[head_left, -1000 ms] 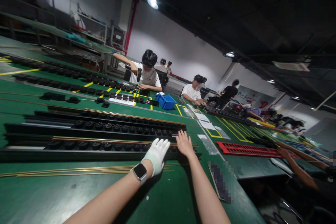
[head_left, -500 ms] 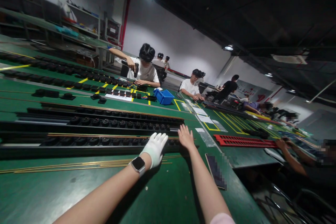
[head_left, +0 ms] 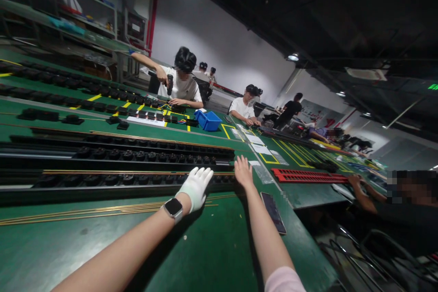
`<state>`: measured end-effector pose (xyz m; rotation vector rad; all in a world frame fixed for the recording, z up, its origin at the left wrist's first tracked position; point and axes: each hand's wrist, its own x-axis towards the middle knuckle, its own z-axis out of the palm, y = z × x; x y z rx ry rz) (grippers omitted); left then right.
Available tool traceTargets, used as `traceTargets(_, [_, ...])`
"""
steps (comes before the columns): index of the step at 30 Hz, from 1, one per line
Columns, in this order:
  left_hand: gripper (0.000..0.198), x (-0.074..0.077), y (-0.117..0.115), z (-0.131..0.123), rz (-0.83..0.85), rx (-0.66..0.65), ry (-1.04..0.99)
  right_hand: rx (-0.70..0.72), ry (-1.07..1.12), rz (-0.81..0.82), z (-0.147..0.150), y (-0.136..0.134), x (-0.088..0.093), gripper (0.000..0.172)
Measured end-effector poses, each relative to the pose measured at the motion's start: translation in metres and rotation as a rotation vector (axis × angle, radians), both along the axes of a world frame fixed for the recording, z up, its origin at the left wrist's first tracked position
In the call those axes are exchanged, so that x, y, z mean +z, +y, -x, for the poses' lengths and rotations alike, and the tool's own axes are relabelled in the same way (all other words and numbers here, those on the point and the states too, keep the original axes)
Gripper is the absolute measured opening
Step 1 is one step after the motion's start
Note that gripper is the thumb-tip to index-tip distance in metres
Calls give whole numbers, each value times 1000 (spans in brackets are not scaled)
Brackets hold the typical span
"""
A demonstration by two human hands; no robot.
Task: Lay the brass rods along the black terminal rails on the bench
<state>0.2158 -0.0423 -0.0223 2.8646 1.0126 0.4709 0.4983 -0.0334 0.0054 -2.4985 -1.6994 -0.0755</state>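
Note:
My left hand [head_left: 195,189], in a white glove with a watch at the wrist, lies over the near black channel rail [head_left: 102,192]. Its fingers are stretched out, palm down. Bare and with fingers apart, my right hand [head_left: 243,172] is at the right end of the same rail; its palm side is hidden. Thin brass-coloured rods [head_left: 119,172] run along the top of this rail, their right ends close to my right hand. A row of round black parts [head_left: 109,179] sits inside the channel. Nearer to me, several loose brass-coloured rods [head_left: 85,212] lie on the green table [head_left: 205,255].
Further black rails [head_left: 137,157] lie behind. A phone [head_left: 273,212] is right of my forearm. A blue bin [head_left: 208,121] and a red slotted frame [head_left: 308,176] lie beyond. Across the table a co-worker [head_left: 185,82] holds a power drill [head_left: 170,84]; another person sits at the right.
The view has shifted slightly, so the scene sits further left. Both hands stay at the near rail with fingers stretched, and my right hand lies slightly farther from my left.

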Motion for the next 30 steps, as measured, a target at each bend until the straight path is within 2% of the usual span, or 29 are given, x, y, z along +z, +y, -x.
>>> traceTargets(7, [94,0,0,0,-2,4,-22,4,-4,-9,-4,-7,0,66])
traceTargets(10, [97,-1,0,-1,12,0,-17,24,-12,-27,8,-8,1,67])
traceTargets(16, [95,0,0,-1,14,2,-18,195,-89,-55,40,-13,-10,61])
traceTargets(20, [90,7,0,-5,14,53,-22,200,-111,-21,44,-15,-9,59])
traceTargets(23, [93,11,1,-10,-25,117,-60,220,-127,-14,43,-16,-6,59])
traceTargets(30, [95,1,2,-15,11,136,-21,210,-124,-35,48,-19,-1,59])
